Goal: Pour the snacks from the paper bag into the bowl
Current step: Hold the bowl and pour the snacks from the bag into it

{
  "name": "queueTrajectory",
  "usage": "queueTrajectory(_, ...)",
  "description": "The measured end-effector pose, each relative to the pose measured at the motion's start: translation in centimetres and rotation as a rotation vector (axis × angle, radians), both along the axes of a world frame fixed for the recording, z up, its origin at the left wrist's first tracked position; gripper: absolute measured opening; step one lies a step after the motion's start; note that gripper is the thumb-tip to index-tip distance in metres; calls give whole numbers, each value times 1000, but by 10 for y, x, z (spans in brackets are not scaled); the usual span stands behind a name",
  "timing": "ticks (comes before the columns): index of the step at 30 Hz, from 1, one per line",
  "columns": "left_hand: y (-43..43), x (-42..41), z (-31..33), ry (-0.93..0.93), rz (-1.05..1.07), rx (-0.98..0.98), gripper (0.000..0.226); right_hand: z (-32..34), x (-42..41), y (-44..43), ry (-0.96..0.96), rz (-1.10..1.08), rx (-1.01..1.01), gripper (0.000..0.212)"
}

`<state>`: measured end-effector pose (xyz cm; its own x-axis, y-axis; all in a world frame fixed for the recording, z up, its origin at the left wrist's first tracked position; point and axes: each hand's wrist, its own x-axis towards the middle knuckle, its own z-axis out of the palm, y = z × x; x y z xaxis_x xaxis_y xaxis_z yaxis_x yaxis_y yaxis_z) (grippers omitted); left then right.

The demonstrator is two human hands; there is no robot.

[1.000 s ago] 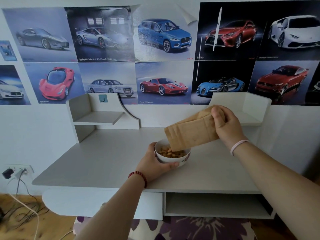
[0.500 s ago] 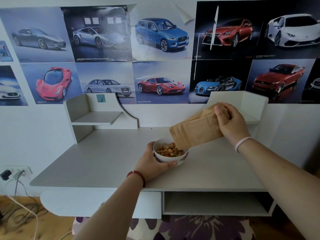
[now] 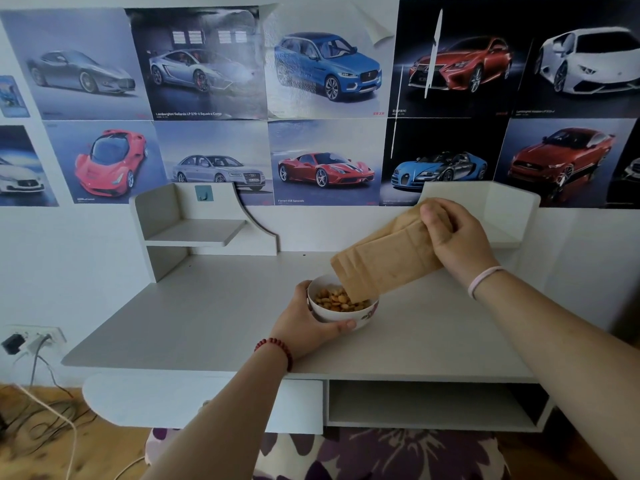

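Note:
A small white bowl (image 3: 367, 315) stands on the grey desk (image 3: 214, 306), holding a heap of orange-brown snacks (image 3: 334, 300). My left hand (image 3: 308, 325) wraps around the bowl's near and left side, thumb along the front. A brown paper bag (image 3: 388, 263) is tilted mouth-down over the bowl's right half, its open end at the rim and touching the snacks. My right hand (image 3: 457, 237) grips the bag's raised bottom end, up and to the right of the bowl. The inside of the bag is hidden.
Two small white corner shelves stand at the desk's back, one at the left (image 3: 194, 226), one at the right (image 3: 498, 216) behind my right hand. An open cubby (image 3: 429, 403) sits under the desktop. Wall sockets and cables (image 3: 38, 344) hang at lower left. Car posters cover the wall.
The bag has stayed tilted over the bowl and shifted slightly. The heap of snacks in the bowl has grown. My left hand has kept its hold on the bowl.

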<state>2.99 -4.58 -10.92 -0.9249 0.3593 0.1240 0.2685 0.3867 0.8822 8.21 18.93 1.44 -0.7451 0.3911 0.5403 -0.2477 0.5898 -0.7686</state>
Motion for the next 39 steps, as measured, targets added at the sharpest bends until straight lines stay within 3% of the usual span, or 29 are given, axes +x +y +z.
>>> queueTrajectory(5, 0, 0, 1, -2, 2, -13, 104, 4, -3, -14, 11, 35, 75, 36)
queueTrajectory(15, -1, 0, 1, -17, 5, 8, 106, 23, -14, -31, -24, 99, 411, 43)
queueTrajectory(21, -1, -1, 1, -10, 0, 2, 106, 27, -20, -37, -94, 29, 575, 56)
queueTrajectory(28, 0, -2, 0, -20, -4, -19, 107, 37, -18, -57, -140, -30, 853, 55)
queueTrajectory(33, 0, -2, 1, -33, 0, -16, 106, 51, -17, -63, -56, -15, 808, 50)
queueTrajectory(37, 0, -2, 1, -26, -5, -16, 107, 51, -19, -69, -134, -26, 1028, 57)
queueTrajectory(39, 0, -2, 0, -26, -5, -15, 108, 51, -19, -70, -93, -37, 999, 56)
